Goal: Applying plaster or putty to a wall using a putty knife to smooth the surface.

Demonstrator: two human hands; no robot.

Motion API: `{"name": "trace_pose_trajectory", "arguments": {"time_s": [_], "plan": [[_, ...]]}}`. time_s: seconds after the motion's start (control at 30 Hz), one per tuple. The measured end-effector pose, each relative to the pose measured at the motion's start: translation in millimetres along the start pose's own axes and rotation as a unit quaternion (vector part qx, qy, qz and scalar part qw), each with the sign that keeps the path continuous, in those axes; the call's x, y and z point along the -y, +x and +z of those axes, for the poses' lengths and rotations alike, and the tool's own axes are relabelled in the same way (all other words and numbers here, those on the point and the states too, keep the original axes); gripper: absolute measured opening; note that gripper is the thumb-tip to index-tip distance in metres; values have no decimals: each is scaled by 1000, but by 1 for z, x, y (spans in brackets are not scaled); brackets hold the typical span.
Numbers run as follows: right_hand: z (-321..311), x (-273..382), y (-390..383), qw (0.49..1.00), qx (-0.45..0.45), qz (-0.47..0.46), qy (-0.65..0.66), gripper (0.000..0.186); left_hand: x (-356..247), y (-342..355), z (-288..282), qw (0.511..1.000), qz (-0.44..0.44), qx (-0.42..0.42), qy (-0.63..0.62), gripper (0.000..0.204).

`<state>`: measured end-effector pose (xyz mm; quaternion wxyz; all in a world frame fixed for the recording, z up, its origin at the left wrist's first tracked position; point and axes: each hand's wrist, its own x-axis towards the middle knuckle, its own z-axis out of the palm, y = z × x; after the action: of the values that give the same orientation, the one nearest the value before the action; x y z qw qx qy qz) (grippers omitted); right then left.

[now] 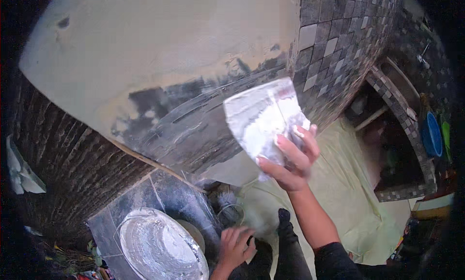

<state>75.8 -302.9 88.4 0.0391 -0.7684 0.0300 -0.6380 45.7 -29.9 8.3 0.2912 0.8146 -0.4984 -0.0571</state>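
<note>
My right hand (pixel 295 161) grips a wide, pale plaster scraper (pixel 261 112) by its lower edge, with the fingers spread across its face. White plaster (pixel 273 117) coats the scraper and my fingertips. Behind it is a wall (pixel 193 42), smooth and cream above, with a rough dark band (pixel 169 112) low down. My left hand (pixel 235 246) is low in the middle, its fingers curled around a small pale flat piece (pixel 251 251) whose kind I cannot make out. Left of that hand, a tub (pixel 128 231) holds wet white plaster.
The tub stands on a dark tiled ledge (pixel 104 231). Pale sheeting (pixel 339 183) covers the floor at right. Grey mosaic tiles (pixel 334 32) line the adjoining wall. Farther right are a curved tiled recess (pixel 416 144) and a blue basin (pixel 432 134). A thin wire loop (pixel 231 206) shows beside the ledge.
</note>
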Motion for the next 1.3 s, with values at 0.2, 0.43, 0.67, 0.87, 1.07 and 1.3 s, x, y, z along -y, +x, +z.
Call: {"name": "trace_pose_trajectory", "arguments": {"time_s": [0.2,0.43,0.67,0.87,1.07,1.3], "plan": [[54,-26,-29,999,-27,-45,-5,39,-3,-7,0,997,23,50,45,35],[82,-44,-71,997,-20,-67,30,40,0,3,2,999,-12,-4,-42,21],[33,-33,-130,991,112,-50,61,43,0,2,1,1000,-18,-6,-24,19],[12,7,-49,987,-3,62,150,44,-1,-5,-1,999,-33,-3,-21,23],[60,-27,-11,995,-34,-90,34,40,-4,-2,-1,999,-47,18,-19,28],[78,-36,-88,996,32,-78,18,33,-7,10,-5,998,-37,-10,-44,21]]}}
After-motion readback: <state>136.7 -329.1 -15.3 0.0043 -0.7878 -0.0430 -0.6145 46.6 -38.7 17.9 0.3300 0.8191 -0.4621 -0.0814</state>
